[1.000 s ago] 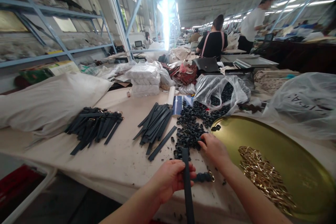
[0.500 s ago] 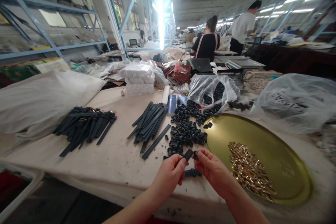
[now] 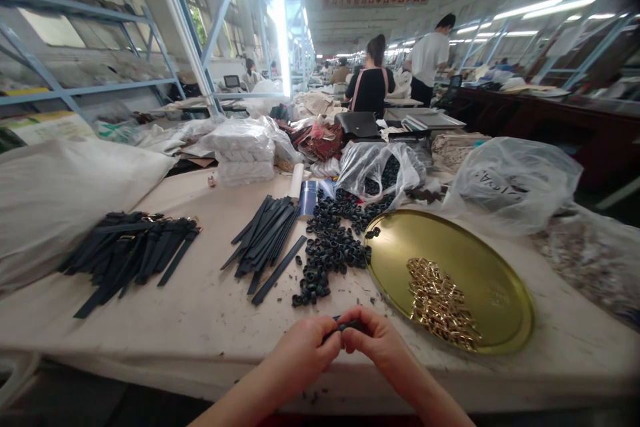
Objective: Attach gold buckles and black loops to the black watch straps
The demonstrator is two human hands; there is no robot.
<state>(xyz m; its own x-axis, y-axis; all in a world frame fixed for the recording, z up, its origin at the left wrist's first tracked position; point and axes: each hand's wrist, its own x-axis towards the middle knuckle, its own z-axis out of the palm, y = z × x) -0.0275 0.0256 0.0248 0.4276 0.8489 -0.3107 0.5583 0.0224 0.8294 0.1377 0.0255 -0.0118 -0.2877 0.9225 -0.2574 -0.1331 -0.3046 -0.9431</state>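
Note:
Close together near the table's front edge, my left hand (image 3: 311,345) and my right hand (image 3: 374,337) are both closed on a dark strap (image 3: 356,325). Fingers cover most of it, and the small dark loop is hard to make out between them. Just beyond my hands lies a heap of small black strap loops (image 3: 337,255). A bundle of plain dark straps (image 3: 265,233) rests to the left of the loops. Farther left is a pile of straps with gold-coloured buckles (image 3: 145,247).
A gold oval tray (image 3: 500,260) on the right holds a heap of gold metal buckles (image 3: 443,307). Behind the loops sits an open clear plastic bag (image 3: 383,170). Wrapped white packs (image 3: 245,150) and a white cloth (image 3: 65,193) lie at the back and left.
My hands have come together and down toward the front edge. The loop, earlier in my right fingers beside the strap end, is now mostly hidden. The view has shifted right.

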